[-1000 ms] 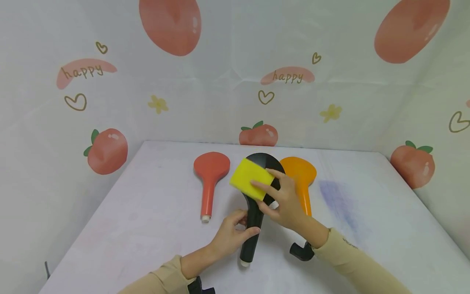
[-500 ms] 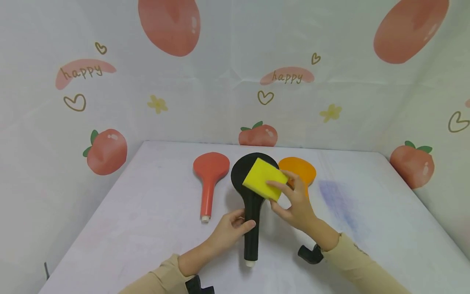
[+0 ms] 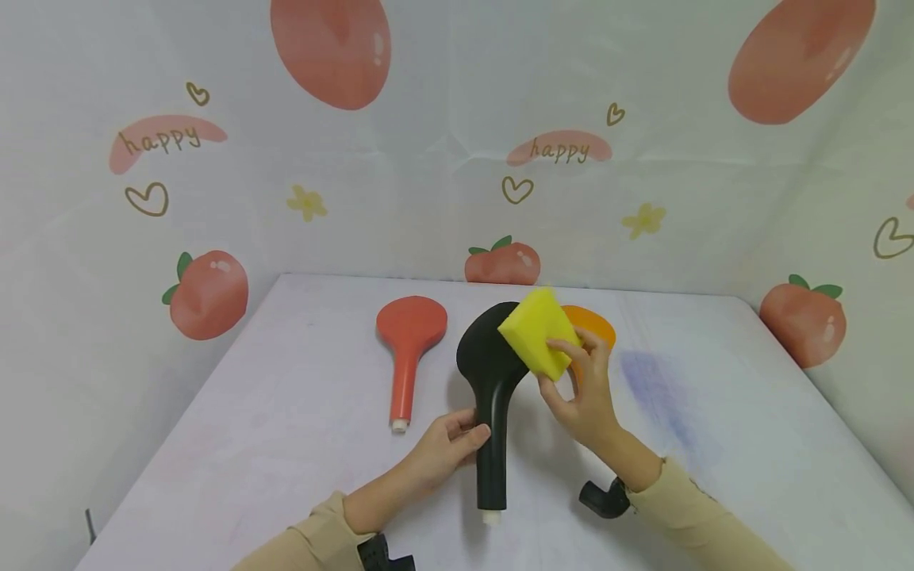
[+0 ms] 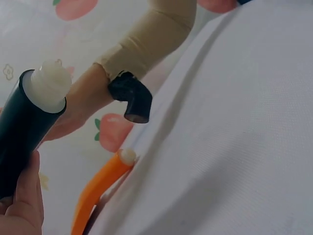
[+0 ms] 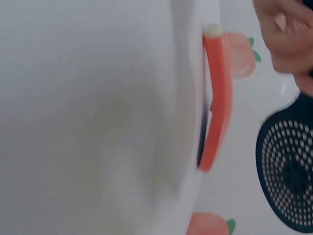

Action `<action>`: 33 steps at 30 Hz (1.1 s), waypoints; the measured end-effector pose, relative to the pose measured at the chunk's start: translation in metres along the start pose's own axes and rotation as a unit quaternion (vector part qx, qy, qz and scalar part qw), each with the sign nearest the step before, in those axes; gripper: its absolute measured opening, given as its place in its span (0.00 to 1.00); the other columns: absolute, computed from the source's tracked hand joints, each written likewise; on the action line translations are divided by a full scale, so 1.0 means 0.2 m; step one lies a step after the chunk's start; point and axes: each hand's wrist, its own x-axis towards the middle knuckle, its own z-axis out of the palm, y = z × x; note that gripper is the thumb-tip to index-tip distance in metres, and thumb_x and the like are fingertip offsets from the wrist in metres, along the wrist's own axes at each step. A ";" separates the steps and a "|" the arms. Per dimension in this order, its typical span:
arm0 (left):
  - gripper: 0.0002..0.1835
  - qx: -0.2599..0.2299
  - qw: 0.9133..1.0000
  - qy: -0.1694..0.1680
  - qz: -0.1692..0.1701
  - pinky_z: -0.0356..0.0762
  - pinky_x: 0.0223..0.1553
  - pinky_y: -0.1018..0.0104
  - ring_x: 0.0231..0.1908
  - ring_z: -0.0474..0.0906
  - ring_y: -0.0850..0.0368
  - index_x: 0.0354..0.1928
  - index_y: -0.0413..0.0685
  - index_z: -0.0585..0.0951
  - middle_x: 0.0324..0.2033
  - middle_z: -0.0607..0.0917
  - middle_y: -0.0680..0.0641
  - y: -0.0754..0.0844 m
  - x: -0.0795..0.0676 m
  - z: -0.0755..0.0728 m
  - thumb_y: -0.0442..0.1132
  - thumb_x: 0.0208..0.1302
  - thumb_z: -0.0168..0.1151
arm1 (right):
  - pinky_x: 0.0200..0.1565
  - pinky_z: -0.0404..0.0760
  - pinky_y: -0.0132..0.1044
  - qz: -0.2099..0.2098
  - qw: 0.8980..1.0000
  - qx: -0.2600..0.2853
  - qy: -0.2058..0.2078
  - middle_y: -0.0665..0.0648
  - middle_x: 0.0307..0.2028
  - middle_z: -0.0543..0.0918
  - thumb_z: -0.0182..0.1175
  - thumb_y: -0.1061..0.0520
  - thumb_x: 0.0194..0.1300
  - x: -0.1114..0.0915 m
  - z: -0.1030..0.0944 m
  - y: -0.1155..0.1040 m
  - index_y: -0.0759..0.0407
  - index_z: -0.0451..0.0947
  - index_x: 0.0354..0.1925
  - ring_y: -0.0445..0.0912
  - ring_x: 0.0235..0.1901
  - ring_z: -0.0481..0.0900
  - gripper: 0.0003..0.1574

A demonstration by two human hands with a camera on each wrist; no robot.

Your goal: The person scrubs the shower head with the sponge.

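My left hand grips the handle of a black shower head, thumb across its front. The shower head is raised over the table, its smooth back towards me and its white threaded end pointing down. In the right wrist view its face with many small holes shows. Between the thumb and fingers of my right hand is a yellow sponge, overlapping the right edge of the black head. The white threaded end is close up in the left wrist view; the right hand is out of its own wrist view.
A red shower head lies on the white table to the left. An orange one lies to the right, partly behind the sponge and right hand. Black angled pieces sit at both wrists. A fruit-print cloth hangs behind.
My right hand has moved the sponge rightward across the back of the black shower head to its right edge. The left hand keeps its grip while the shower head has turned and tilted slightly.
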 end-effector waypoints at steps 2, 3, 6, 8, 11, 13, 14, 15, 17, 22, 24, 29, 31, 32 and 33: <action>0.34 -0.004 1.000 -0.003 -0.005 0.79 0.44 0.74 0.37 0.78 0.70 0.60 0.23 0.64 0.36 0.80 0.60 0.01 0.00 0.00 0.47 0.65 0.58 | 0.57 0.65 0.21 -0.034 0.999 -0.018 -0.002 0.75 0.53 0.60 0.59 0.60 0.58 -0.02 0.01 -0.01 0.65 0.71 0.47 0.48 0.54 0.63 0.19; 0.34 -0.003 1.000 -0.004 -0.006 0.79 0.45 0.74 0.37 0.78 0.70 0.60 0.24 0.63 0.36 0.80 0.59 0.01 0.00 0.00 0.47 0.65 0.57 | 0.57 0.65 0.23 -0.055 0.998 -0.030 -0.002 0.75 0.52 0.61 0.58 0.56 0.61 -0.03 0.02 -0.01 0.65 0.72 0.46 0.50 0.53 0.63 0.18; 0.35 0.001 1.000 -0.004 -0.009 0.79 0.48 0.72 0.39 0.78 0.69 0.62 0.25 0.62 0.41 0.81 0.54 0.02 0.00 0.00 0.48 0.66 0.56 | 0.58 0.63 0.26 -0.114 0.991 -0.065 -0.007 0.75 0.50 0.63 0.53 0.46 0.65 -0.06 0.04 -0.02 0.62 0.73 0.44 0.55 0.50 0.65 0.22; 0.36 0.002 1.000 -0.005 -0.010 0.79 0.49 0.70 0.40 0.78 0.68 0.63 0.25 0.61 0.44 0.81 0.51 0.02 0.00 0.00 0.48 0.65 0.56 | 0.60 0.64 0.26 -0.133 0.989 -0.060 -0.016 0.75 0.50 0.63 0.52 0.46 0.65 -0.07 0.05 -0.02 0.62 0.73 0.43 0.56 0.51 0.65 0.20; 0.36 -0.006 1.000 -0.009 -0.008 0.79 0.48 0.72 0.39 0.78 0.69 0.63 0.25 0.62 0.42 0.82 0.53 0.02 0.00 0.00 0.49 0.65 0.56 | 0.60 0.63 0.25 -0.121 0.991 -0.056 -0.017 0.74 0.51 0.63 0.54 0.49 0.63 -0.07 0.03 -0.01 0.62 0.72 0.43 0.53 0.52 0.65 0.18; 0.36 -0.015 1.000 -0.014 -0.005 0.79 0.45 0.75 0.37 0.78 0.70 0.62 0.24 0.62 0.38 0.81 0.57 0.02 0.00 0.00 0.49 0.65 0.57 | 0.58 0.65 0.23 -0.092 0.995 -0.041 -0.013 0.73 0.52 0.62 0.57 0.57 0.58 -0.05 0.02 0.01 0.64 0.72 0.44 0.52 0.53 0.64 0.16; 0.36 -0.019 1.000 -0.017 -0.002 0.79 0.43 0.76 0.36 0.78 0.70 0.61 0.23 0.62 0.36 0.81 0.59 0.02 0.00 0.00 0.49 0.65 0.56 | 0.57 0.66 0.21 -0.076 0.996 -0.038 -0.009 0.73 0.52 0.62 0.58 0.61 0.54 -0.03 0.01 0.02 0.64 0.71 0.44 0.52 0.53 0.64 0.18; 0.35 -0.024 1.000 -0.020 0.002 0.79 0.42 0.77 0.35 0.78 0.71 0.60 0.23 0.62 0.35 0.81 0.60 0.02 0.01 0.01 0.48 0.65 0.56 | 0.56 0.66 0.20 -0.059 0.998 -0.038 -0.002 0.72 0.52 0.62 0.59 0.64 0.50 -0.02 0.00 0.03 0.64 0.71 0.45 0.52 0.53 0.64 0.21; 0.34 -0.032 0.999 -0.025 0.008 0.79 0.41 0.77 0.34 0.78 0.71 0.59 0.22 0.63 0.34 0.81 0.61 0.02 0.01 0.01 0.48 0.66 0.56 | 0.55 0.66 0.20 -0.028 0.999 -0.026 0.011 0.71 0.52 0.63 0.59 0.70 0.44 0.01 -0.01 0.04 0.66 0.70 0.46 0.54 0.53 0.63 0.26; 0.34 -0.030 0.999 -0.030 0.015 0.78 0.41 0.78 0.34 0.78 0.71 0.57 0.20 0.63 0.33 0.80 0.61 0.01 0.00 0.01 0.47 0.65 0.56 | 0.54 0.64 0.23 0.012 0.999 -0.012 0.036 0.71 0.52 0.66 0.58 0.73 0.44 0.06 -0.03 0.06 0.68 0.70 0.48 0.52 0.55 0.63 0.28; 0.34 -0.026 0.999 -0.032 0.012 0.78 0.41 0.78 0.34 0.78 0.71 0.56 0.20 0.64 0.33 0.80 0.61 0.01 0.00 0.00 0.47 0.65 0.56 | 0.55 0.65 0.21 0.005 0.999 -0.005 0.033 0.72 0.52 0.65 0.57 0.73 0.43 0.05 -0.02 0.05 0.68 0.70 0.47 0.48 0.55 0.62 0.27; 0.34 -0.014 0.999 -0.032 0.000 0.78 0.41 0.77 0.34 0.77 0.70 0.58 0.22 0.64 0.33 0.80 0.61 0.02 0.00 -0.01 0.48 0.65 0.57 | 0.57 0.67 0.21 -0.081 0.997 0.000 0.006 0.75 0.50 0.62 0.57 0.63 0.52 -0.02 0.01 0.03 0.67 0.71 0.43 0.48 0.54 0.64 0.18; 0.34 -0.008 0.999 -0.031 -0.004 0.79 0.42 0.76 0.35 0.77 0.69 0.59 0.23 0.64 0.34 0.80 0.60 0.02 0.00 -0.01 0.48 0.65 0.56 | 0.59 0.66 0.24 -0.120 0.993 -0.008 -0.004 0.76 0.49 0.62 0.55 0.56 0.58 -0.04 0.03 0.02 0.66 0.72 0.42 0.50 0.53 0.65 0.17; 0.34 -0.006 0.999 -0.031 -0.005 0.79 0.43 0.76 0.35 0.77 0.69 0.60 0.24 0.63 0.34 0.80 0.60 0.02 0.00 -0.01 0.48 0.65 0.56 | 0.60 0.66 0.24 -0.135 0.991 -0.015 -0.007 0.77 0.48 0.62 0.54 0.52 0.61 -0.05 0.03 0.02 0.66 0.72 0.42 0.51 0.53 0.65 0.18; 0.34 -0.005 0.999 -0.032 -0.005 0.79 0.43 0.76 0.35 0.77 0.69 0.60 0.24 0.63 0.35 0.80 0.60 0.02 0.00 -0.01 0.48 0.66 0.56 | 0.60 0.66 0.24 -0.144 0.989 -0.015 -0.007 0.78 0.48 0.62 0.53 0.51 0.61 -0.05 0.03 0.02 0.66 0.72 0.41 0.52 0.53 0.65 0.18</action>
